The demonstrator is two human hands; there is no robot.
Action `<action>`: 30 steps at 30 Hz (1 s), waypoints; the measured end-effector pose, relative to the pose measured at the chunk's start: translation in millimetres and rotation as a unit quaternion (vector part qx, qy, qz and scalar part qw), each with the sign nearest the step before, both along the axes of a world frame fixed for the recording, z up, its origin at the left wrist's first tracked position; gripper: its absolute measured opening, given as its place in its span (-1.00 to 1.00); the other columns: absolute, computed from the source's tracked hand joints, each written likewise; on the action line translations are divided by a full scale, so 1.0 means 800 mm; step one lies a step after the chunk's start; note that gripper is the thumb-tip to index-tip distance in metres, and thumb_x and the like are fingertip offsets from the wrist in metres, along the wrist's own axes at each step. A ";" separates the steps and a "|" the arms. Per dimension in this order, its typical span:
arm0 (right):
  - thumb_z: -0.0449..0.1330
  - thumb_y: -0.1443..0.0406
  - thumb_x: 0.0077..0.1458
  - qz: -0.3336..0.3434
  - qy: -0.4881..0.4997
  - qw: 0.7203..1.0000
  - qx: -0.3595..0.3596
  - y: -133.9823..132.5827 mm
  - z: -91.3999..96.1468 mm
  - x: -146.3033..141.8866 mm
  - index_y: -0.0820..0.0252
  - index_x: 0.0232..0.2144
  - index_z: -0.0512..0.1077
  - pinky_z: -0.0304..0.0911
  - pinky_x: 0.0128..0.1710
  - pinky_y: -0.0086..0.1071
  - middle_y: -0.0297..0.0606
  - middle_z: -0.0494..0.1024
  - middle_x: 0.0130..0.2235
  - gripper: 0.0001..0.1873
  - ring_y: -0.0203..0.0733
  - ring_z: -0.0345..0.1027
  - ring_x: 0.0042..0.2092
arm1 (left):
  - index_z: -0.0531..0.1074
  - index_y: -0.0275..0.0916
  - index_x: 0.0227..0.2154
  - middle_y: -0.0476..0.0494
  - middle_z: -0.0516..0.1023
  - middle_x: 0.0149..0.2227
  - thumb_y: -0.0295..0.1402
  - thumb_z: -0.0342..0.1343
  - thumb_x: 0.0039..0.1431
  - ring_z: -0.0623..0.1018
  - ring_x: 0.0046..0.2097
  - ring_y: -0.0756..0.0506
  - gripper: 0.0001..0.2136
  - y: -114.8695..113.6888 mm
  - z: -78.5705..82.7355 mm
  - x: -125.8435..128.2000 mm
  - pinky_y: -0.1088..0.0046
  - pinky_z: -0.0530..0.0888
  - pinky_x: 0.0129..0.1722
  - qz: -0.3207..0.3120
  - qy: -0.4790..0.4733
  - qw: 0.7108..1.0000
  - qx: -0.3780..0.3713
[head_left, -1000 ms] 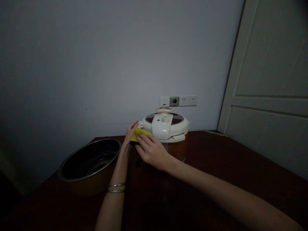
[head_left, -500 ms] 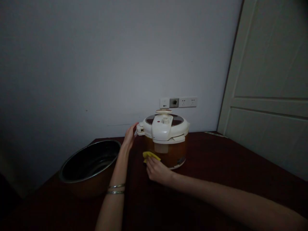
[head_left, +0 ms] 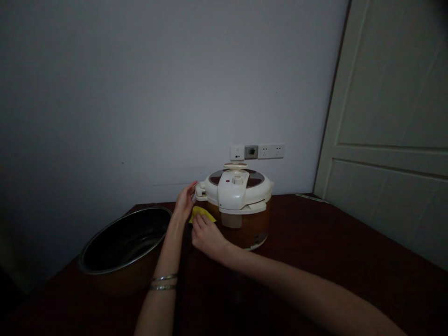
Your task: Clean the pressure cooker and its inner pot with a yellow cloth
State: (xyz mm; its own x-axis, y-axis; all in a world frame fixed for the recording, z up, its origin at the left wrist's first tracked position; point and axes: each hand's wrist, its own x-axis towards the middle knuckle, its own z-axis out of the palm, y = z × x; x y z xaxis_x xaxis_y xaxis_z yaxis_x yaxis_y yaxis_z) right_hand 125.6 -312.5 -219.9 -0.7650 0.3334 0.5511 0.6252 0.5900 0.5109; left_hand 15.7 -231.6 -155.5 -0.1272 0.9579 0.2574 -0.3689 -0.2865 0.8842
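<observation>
An electric pressure cooker (head_left: 234,193) stands on the dark table with its lid on; its top is white and its body brown-orange. My left hand (head_left: 185,200) is at the cooker's left side handle (head_left: 200,191), fingers stretched out and seemingly resting against it. Pinched in my right hand (head_left: 206,235) is a yellow cloth (head_left: 203,213), at the lower left of the cooker's body. Whether the cloth touches the body there I cannot tell. To the left of my left forearm sits a large oval pot (head_left: 122,270) with a dark inside.
The table (head_left: 315,238) is dark reddish and reaches back to a pale wall. Wall sockets and a switch (head_left: 257,152) are just above and behind the cooker. A light panelled door (head_left: 388,154) rises along the right. A thin strip (head_left: 311,198) lies near the back right edge.
My right hand has moved the yellow cloth left and slightly up round the cooker's body, closer to my left hand. My left hand stays by the handle. The view has shifted slightly.
</observation>
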 end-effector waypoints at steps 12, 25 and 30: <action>0.15 0.42 0.09 -0.009 0.010 0.989 -0.148 -0.004 -0.107 0.012 0.52 -0.24 0.54 0.30 -0.03 -0.14 0.22 0.51 -0.09 -0.76 0.05 0.40 -0.03 | 0.53 -0.27 -0.26 -0.16 0.58 -0.16 -0.39 0.09 -0.06 0.52 -0.16 -0.10 -0.73 -0.001 0.004 0.000 0.50 0.42 -0.37 0.011 0.006 0.999 -0.030; 0.14 0.35 0.05 -0.002 0.102 0.871 -0.480 -0.088 -0.040 0.257 0.10 -0.09 0.51 0.30 -0.03 -0.37 -0.12 0.50 0.00 -0.65 -0.11 0.40 -0.01 | 0.55 -0.31 -0.30 -0.14 0.61 -0.29 -0.31 0.28 -0.24 0.54 -0.27 -0.07 -0.65 0.010 -0.002 0.009 0.46 0.40 -0.25 0.114 0.037 0.993 0.004; 0.25 0.24 -0.07 0.001 0.233 0.698 -0.678 -0.061 0.014 0.324 0.14 0.00 0.44 0.32 -0.05 -0.28 -0.16 0.46 0.03 -0.50 -0.04 0.36 0.01 | 0.53 -0.35 -0.37 -0.14 0.60 -0.37 -0.29 0.29 -0.33 0.52 -0.35 -0.07 -0.64 0.022 0.005 0.009 0.44 0.40 -0.30 0.129 0.054 0.990 -0.022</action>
State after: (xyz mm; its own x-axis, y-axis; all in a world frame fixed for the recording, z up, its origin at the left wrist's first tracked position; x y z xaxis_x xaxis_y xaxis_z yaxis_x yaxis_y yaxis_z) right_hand 384.5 -361.5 -208.8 -0.6091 0.7890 -0.0809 0.5362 0.3345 -0.7749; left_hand 23.1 -213.7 -151.3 -0.3440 0.9072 0.2424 -0.1908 -0.3203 0.9279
